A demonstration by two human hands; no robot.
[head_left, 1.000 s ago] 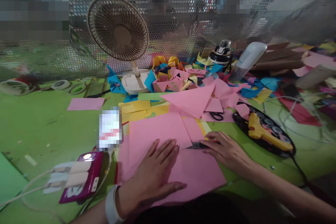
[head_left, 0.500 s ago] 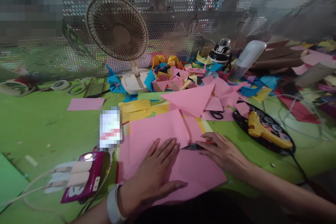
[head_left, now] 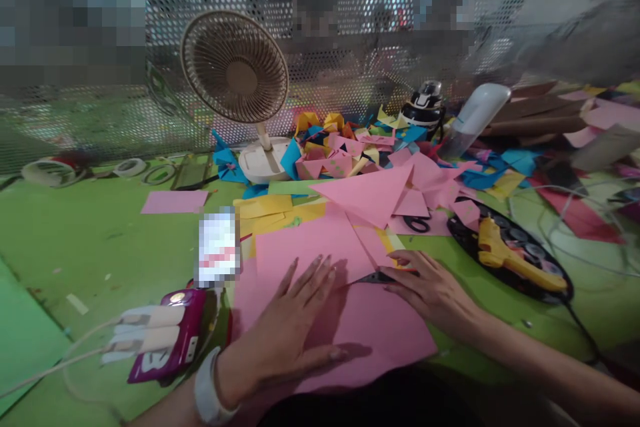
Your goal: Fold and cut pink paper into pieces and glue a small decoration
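A large pink paper sheet (head_left: 380,337) lies on the green table (head_left: 100,247) right in front of me. My left hand (head_left: 287,333) lies flat on it, fingers stretched out and slightly lifted, wearing a white wristband. My right hand (head_left: 433,290) rests on the sheet's right side with its fingers closed over a dark, pointed cutting tool (head_left: 373,277) at the edge of an upper pink sheet (head_left: 310,247). The tool's handle is hidden under the fingers.
A desk fan (head_left: 235,73) stands at the back before a perforated metal screen. A heap of coloured paper scraps (head_left: 350,147), black scissors (head_left: 415,222), a yellow glue gun (head_left: 505,257) on a black tray, a magenta power bank (head_left: 173,337) with cables and tape rolls (head_left: 131,167) lie around.
The view has shifted slightly, so everything sits a little lower and to the right. My left hand's fingers have lifted slightly off the paper. My right hand stays on the cutting tool.
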